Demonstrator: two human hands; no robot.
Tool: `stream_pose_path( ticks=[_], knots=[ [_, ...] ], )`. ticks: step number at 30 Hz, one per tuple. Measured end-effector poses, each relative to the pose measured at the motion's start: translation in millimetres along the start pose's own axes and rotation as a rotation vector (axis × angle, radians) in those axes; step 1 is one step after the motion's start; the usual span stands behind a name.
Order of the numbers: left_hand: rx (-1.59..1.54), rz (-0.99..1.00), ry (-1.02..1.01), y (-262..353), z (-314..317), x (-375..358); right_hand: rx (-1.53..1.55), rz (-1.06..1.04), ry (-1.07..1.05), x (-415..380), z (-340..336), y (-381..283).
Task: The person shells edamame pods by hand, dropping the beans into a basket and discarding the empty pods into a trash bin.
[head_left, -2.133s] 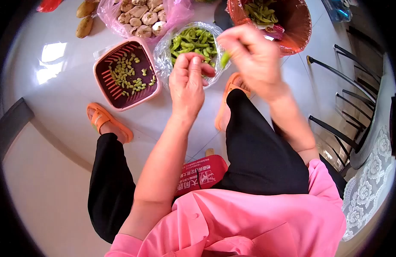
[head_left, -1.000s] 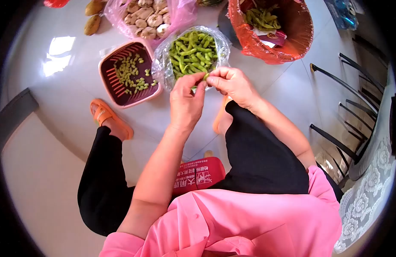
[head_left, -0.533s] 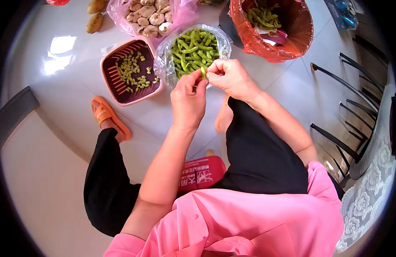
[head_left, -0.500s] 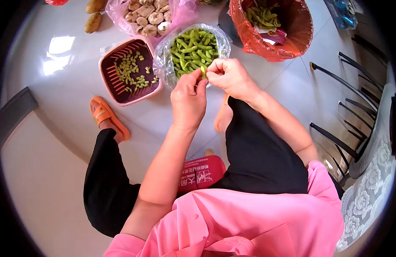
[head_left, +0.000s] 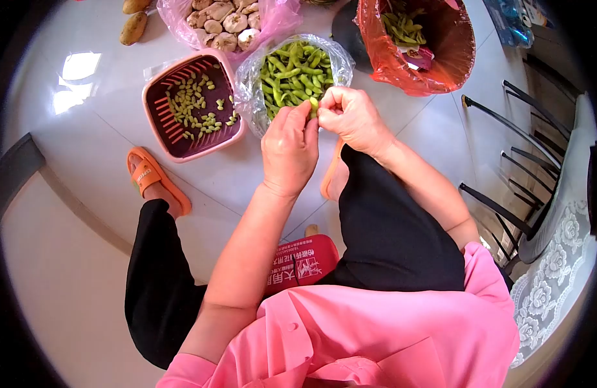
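Note:
Between the fingertips of both hands is a green edamame pod (head_left: pixel 314 107). My left hand (head_left: pixel 288 152) pinches it from the left, while my right hand (head_left: pixel 353 119) is closed on its other side. Just beyond the hands, a clear plastic bag (head_left: pixel 340 57) holds many whole edamame pods (head_left: pixel 292 71). To its left sits a pink and dark basket (head_left: pixel 157 119) with shelled beans (head_left: pixel 190 97) scattered over its bottom. At the upper right, a bin lined with a red bag (head_left: pixel 450 71) contains green pods (head_left: pixel 404 29) and some wrappers.
A pink bag (head_left: pixel 279 22) of garlic bulbs (head_left: pixel 235 23) lies at the top, with brown potatoes (head_left: pixel 134 28) left of it. Black chair legs (head_left: pixel 505 210) stand at the right. An orange slipper (head_left: pixel 157 180) is on my left foot; a red item with white lettering (head_left: pixel 301 265) is beneath me.
Both hands stay together on the pod, which now shows rounder and shorter between the fingertips. The view has shifted slightly; the basket and slipper appear a little further left.

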State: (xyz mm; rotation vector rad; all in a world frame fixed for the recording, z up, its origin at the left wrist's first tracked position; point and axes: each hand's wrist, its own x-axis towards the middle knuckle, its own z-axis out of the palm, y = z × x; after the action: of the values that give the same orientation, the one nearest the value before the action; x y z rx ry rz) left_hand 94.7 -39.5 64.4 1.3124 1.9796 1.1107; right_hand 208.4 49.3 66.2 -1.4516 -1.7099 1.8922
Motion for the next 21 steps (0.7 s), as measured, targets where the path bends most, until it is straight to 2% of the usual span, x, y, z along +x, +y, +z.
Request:
stream_pose_path(
  ticks=[6, 8, 9, 11, 13, 15, 19, 21],
  knots=[
    [-0.142, -0.052, 0.013, -5, 3, 0, -0.011, -0.036, 0.049, -1, 5, 2],
    [-0.424, -0.337, -0.068, -6, 1, 1, 0.023, -0.013, 0.032, 0, 3, 3],
    [-0.424, -0.337, -0.068, -7, 0, 3, 0.057, 0.007, 0.016, 0, 2, 4],
    [-0.66, -0.566, -0.143, -7, -3, 5, 0.054, 0.003, 0.007, 0, 0, 4],
    [-0.71, -0.544, -0.155, -12, -3, 6, 0.052, 0.0, 0.0, 0, -4, 1],
    [-1.14, -0.787, -0.244, -16, -6, 8, 0.355, 0.224, -0.136, 1, -11, -5],
    [-1.124, -0.804, -0.312, -20, -7, 9, 0.56, 0.35, -0.228, 5, -12, 13],
    [-0.94, -0.76, -0.23, -14, -4, 8, 0.149, 0.12, -0.061, 3, -2, 14]
  ],
)
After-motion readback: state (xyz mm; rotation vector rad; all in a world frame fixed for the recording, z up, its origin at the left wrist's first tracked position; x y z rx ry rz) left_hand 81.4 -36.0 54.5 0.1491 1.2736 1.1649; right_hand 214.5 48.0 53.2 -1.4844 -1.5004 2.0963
